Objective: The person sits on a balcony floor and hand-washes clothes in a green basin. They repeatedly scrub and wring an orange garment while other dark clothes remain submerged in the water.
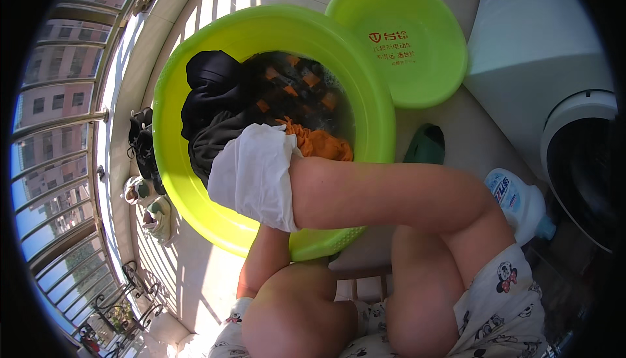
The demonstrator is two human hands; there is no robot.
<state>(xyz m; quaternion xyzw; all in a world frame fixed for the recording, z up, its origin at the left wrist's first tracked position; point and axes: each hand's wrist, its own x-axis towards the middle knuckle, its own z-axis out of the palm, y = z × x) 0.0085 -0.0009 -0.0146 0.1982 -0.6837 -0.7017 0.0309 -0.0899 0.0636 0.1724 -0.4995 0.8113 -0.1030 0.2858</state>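
Note:
A white cloth garment (257,177) is bunched around the end of my right forearm (371,194) and covers my right hand. My left forearm (266,248) rises between my left knee and the basin and passes beneath the same cloth, so the left hand is hidden too. Both arms meet over the near part of a large lime-green plastic basin (374,128). Inside it, black garments (215,84) are piled at the left. A dark checked cloth with orange squares (310,80) lies in sudsy water. Orange fabric (325,145) shows just past the white cloth.
A second green basin (415,79) bearing red writing lies behind on the tiled floor. At right are a dark green slipper (425,144), a detergent bottle (523,206) and a front-loading washing machine (538,40). Shoes (157,218) line the left side by the window railing (58,125).

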